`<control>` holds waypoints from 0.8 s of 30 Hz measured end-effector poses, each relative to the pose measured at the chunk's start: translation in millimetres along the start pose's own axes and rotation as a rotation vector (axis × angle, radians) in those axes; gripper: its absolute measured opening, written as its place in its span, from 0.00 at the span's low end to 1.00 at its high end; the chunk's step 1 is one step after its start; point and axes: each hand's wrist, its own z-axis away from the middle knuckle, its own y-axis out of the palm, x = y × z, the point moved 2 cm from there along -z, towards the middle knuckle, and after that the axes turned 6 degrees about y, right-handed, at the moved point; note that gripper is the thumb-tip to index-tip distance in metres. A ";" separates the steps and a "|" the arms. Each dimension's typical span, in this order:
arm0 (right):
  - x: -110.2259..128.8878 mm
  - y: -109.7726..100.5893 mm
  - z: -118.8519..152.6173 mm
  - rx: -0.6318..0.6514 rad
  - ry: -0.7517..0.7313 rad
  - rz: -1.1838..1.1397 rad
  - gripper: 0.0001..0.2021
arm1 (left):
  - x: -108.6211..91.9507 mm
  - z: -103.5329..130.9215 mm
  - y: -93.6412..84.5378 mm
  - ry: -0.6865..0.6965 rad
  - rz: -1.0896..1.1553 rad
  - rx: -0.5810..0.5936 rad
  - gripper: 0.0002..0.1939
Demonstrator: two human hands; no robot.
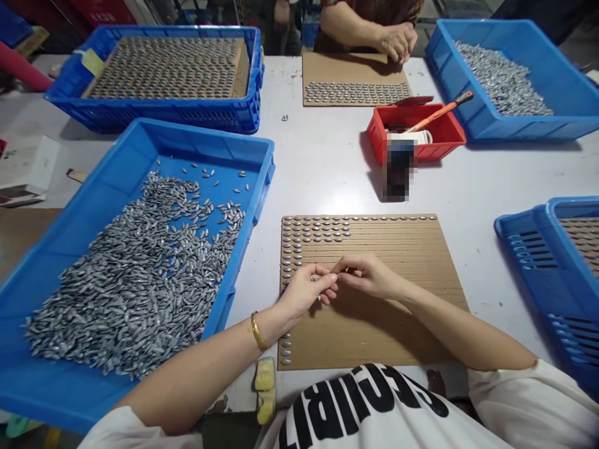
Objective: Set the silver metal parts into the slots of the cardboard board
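My left hand is curled around a few small silver spindle-shaped metal pieces, some showing between its fingers. My right hand meets it at the fingertips, thumb and forefinger pinched together; whatever sits in that pinch is too small to make out. Both hands are above a ridged cardboard sheet. Similar metal pieces lie in rows along the sheet's top edge and upper left, with a column down its left side. Left of the sheet, a blue tray holds a large heap of loose pieces.
At the back left, a blue crate holds filled cardboard. A co-worker's hands are over another sheet. A red box with an orange-handled tool, a blue bin and a blue basket stand right.
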 end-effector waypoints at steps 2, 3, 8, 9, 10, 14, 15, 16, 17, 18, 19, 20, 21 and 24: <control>-0.4 1.2 3.1 -0.025 0.025 -0.058 0.08 | -0.2 -0.5 0.2 0.011 -0.022 0.011 0.13; -1.2 2.6 4.0 -0.017 0.044 -0.101 0.08 | -0.1 -0.6 0.2 0.015 -0.031 0.009 0.14; -7.6 8.5 5.5 0.067 0.145 -0.271 0.09 | 0.1 -0.8 0.7 0.029 -0.033 -0.011 0.14; -9.2 7.0 5.3 0.048 0.125 -0.243 0.09 | 0.0 -1.0 0.8 0.027 -0.034 -0.012 0.14; -11.5 4.2 4.8 0.007 0.088 -0.185 0.09 | -0.1 -1.3 0.7 0.024 -0.034 -0.020 0.13; -31.3 -15.2 -0.5 -0.321 -0.118 0.235 0.09 | 0.7 -2.9 -1.7 -0.014 0.023 -0.096 0.07; -38.4 -19.8 -2.4 -0.417 -0.162 0.340 0.09 | 1.4 -3.2 -2.2 -0.029 0.041 -0.105 0.09; -45.7 -22.9 -4.5 -0.469 -0.198 0.436 0.10 | 2.2 -3.3 -2.5 -0.045 0.053 -0.105 0.11; -52.6 -24.8 -6.9 -0.495 -0.222 0.512 0.10 | 3.0 -3.4 -2.6 -0.060 0.061 -0.099 0.13; -58.6 -25.6 -9.1 -0.506 -0.236 0.584 0.10 | 3.7 -3.3 -2.6 -0.070 0.067 -0.093 0.14; -63.3 -25.4 -11.1 -0.499 -0.243 0.650 0.11 | 4.3 -3.2 -2.5 -0.077 0.073 -0.090 0.15; -66.6 -24.8 -12.7 -0.491 -0.244 0.711 0.11 | 4.8 -3.1 -2.5 -0.080 0.079 -0.087 0.15; -68.5 -24.0 -13.8 -0.482 -0.243 0.770 0.12 | 5.2 -3.0 -2.4 -0.082 0.084 -0.084 0.14; -67.9 -22.2 -15.1 -0.479 -0.248 0.912 0.12 | 5.4 -3.0 -2.2 -0.084 0.096 -0.083 0.11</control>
